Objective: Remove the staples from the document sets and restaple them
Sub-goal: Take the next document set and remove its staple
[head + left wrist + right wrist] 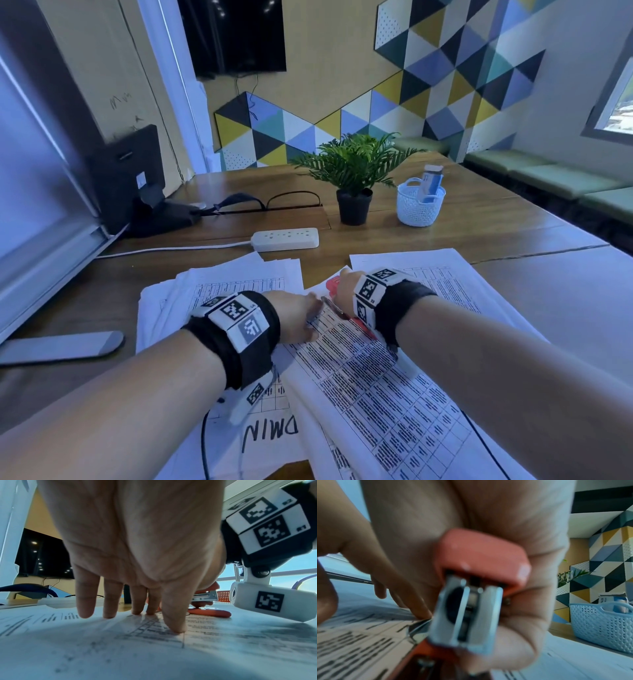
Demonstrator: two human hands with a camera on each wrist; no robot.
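A person's right hand [344, 286] grips a red stapler [481, 588], fingers curled around it, at the top corner of a printed document [376, 377] lying on a wooden table [479, 219]. The left hand [137, 547] presses the same sheet flat just beside the stapler, fingers straight and slightly spread. More paper stacks [171, 291] lie to either side; a plant [354, 171], basket [419, 205] and power strip [286, 238] stand beyond.
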